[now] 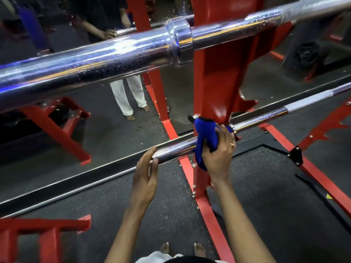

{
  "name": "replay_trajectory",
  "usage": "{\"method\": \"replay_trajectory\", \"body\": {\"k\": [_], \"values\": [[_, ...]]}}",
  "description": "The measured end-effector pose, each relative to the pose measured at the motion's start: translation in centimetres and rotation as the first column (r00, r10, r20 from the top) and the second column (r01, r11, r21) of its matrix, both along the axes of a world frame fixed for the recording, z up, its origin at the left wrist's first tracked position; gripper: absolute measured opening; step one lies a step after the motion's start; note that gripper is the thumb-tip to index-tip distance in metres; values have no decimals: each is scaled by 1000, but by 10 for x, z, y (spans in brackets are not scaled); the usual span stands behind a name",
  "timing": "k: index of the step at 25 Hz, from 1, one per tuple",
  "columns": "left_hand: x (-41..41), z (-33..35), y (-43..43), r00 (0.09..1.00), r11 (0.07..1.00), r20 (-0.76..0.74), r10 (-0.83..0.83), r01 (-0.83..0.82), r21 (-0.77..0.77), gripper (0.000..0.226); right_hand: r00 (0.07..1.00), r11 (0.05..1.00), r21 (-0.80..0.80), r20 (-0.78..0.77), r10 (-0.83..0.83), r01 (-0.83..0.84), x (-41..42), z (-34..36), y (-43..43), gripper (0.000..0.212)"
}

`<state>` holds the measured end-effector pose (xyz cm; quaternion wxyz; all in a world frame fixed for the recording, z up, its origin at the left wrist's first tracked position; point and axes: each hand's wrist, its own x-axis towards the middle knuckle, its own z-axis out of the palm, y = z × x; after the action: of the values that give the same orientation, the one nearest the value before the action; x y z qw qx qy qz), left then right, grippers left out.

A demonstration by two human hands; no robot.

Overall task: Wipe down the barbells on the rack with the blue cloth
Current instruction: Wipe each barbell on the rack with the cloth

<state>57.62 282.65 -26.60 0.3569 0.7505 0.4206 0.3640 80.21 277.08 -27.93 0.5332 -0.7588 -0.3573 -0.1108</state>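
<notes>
A chrome lower barbell (262, 118) lies across the red rack (214, 78), running from lower left to upper right. My right hand (218, 150) is closed on the blue cloth (206, 137), which wraps the bar's sleeve just beside the rack upright. My left hand (147, 171) cups the free end of that sleeve, fingers curled over it. A thicker chrome upper barbell (95, 63), speckled with droplets, crosses the top of the view above both hands.
A mirror behind the rack reflects a person in white trousers (127, 95). Red rack legs (210, 215) run along the black rubber floor (275, 186). Another red frame (45, 232) sits at lower left. My bare feet (182, 248) show at the bottom.
</notes>
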Motion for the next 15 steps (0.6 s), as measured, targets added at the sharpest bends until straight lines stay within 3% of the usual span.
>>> {"method": "replay_trajectory", "body": {"k": [4, 6, 7, 9, 12, 15], "values": [[-7, 9, 10, 1000, 995, -7, -28, 27, -96, 35, 975, 984, 175, -222, -1, 41, -24, 3, 9, 44], [-9, 12, 12, 999, 991, -18, -49, 46, -124, 37, 910, 971, 225, -413, 19, 83, -38, 8, 11, 57], [-10, 14, 12, 998, 988, -17, -59, 56, -146, 38, 836, 969, 198, -548, -15, 147, -47, 0, 16, 68], [-13, 16, 14, 995, 980, -19, -98, 93, -176, 38, 591, 946, 138, -804, -65, 292, -69, -1, 26, 83], [-23, 19, 23, 984, 958, -29, -176, 164, -236, 37, 257, 874, 228, -959, 124, 429, -84, 10, 34, 48], [-29, 22, 28, 979, 943, 35, -199, 201, -267, 43, 9, 814, 357, -918, 397, 458, -84, 29, 23, 32]]}}
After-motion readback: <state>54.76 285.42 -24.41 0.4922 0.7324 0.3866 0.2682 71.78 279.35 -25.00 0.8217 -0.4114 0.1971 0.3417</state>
